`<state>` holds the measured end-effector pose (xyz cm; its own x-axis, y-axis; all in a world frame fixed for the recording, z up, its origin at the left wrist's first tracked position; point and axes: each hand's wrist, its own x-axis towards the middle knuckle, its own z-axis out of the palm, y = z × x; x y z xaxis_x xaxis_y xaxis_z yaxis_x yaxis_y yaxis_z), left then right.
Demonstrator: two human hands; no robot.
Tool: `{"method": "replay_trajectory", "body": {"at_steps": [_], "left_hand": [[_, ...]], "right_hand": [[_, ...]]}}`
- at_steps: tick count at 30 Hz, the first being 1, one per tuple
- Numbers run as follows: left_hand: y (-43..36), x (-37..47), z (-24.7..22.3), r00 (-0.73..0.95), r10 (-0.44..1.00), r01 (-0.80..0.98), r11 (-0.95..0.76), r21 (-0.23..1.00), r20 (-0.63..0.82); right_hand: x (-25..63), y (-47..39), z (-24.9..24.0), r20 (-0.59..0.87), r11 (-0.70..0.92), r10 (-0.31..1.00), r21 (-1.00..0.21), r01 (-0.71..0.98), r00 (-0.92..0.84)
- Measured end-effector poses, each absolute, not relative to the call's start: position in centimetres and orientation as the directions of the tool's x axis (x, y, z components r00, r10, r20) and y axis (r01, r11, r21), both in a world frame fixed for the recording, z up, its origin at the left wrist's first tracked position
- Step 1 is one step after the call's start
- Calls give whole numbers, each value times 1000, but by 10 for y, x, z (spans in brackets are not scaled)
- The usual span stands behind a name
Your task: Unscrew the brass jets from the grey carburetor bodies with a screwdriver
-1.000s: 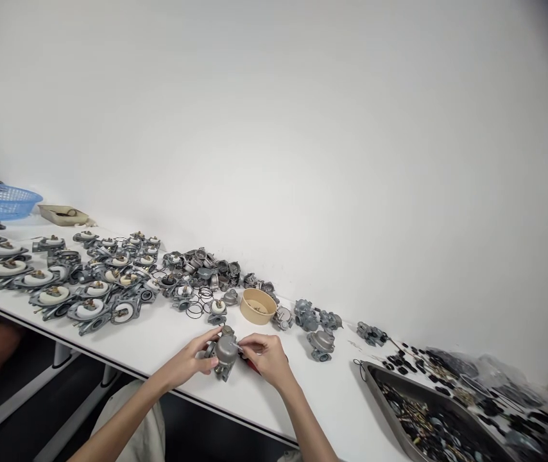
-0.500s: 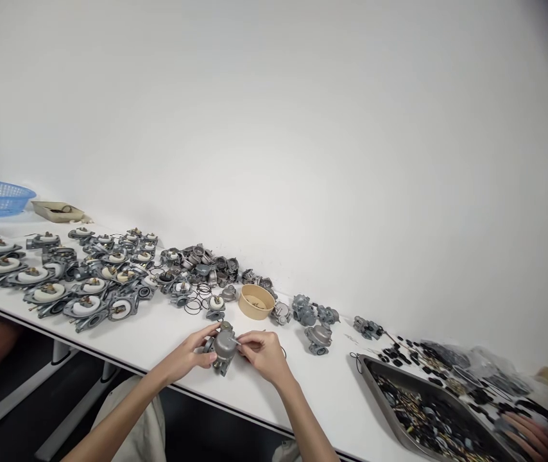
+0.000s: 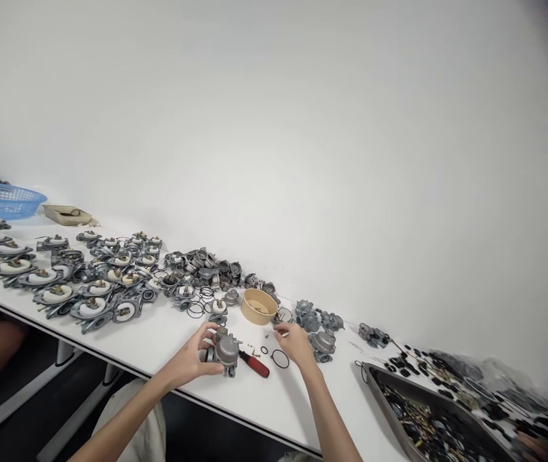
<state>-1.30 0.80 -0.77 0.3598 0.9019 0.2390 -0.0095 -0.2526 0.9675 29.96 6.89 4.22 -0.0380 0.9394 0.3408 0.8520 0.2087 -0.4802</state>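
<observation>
My left hand (image 3: 190, 359) is closed around a grey metal carburetor (image 3: 226, 350), which stands on the white table with its domed bowl facing up. Just right of it lies a screwdriver with a red handle (image 3: 255, 365), its tip end partly hidden by the carburetor. My right hand (image 3: 296, 344) is over the table near a tan round tub (image 3: 259, 307), its fingers bent together; anything between them is too small to make out. Below the tub are a large black O-ring (image 3: 280, 359), a smaller ring (image 3: 264, 350) and some tiny brass-coloured parts (image 3: 253, 351).
Many carburetors with white floats (image 3: 57, 294) cover the table's left side, with loose bowls piled (image 3: 206, 266) behind. A metal tray (image 3: 384, 414) of small parts sits at right, beside scattered black pieces. A blue basket (image 3: 7, 200) stands far left. Another person's hand is blurred at lower right.
My right hand has left the carburetor and moved right, towards the tub's near side. The red-handled screwdriver and rings now show. My left hand stays on the carburetor.
</observation>
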Motion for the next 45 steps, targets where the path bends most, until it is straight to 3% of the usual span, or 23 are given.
{"method": "replay_trajectory", "body": {"at_steps": [9,20,24,27,31,36,41,45], "left_hand": [[11,-17,-6,432,895,-150,-53,987,113],[4,-18,8,449,881,-120,-106,987,149],[1,-19,5,448,868,-86,-198,976,216],[1,-17,1,417,873,-29,-264,964,252],[1,-14,-2,372,881,41,-330,943,292],[-1,-11,0,343,881,66,-369,927,326],[-2,-9,0,312,878,77,-404,912,363],[-3,-9,0,299,860,60,-449,892,413]], "right_hand": [[290,84,10,306,330,928,-421,845,-210],[295,83,9,423,367,893,-485,794,-154],[282,65,29,499,471,843,-511,719,-198],[258,35,56,610,651,732,-493,578,-304],[220,-11,96,614,819,561,-314,481,-555],[186,-30,117,410,889,413,12,458,-813],[171,-26,107,223,862,370,281,423,-902],[166,-26,102,167,847,363,351,399,-917]]}}
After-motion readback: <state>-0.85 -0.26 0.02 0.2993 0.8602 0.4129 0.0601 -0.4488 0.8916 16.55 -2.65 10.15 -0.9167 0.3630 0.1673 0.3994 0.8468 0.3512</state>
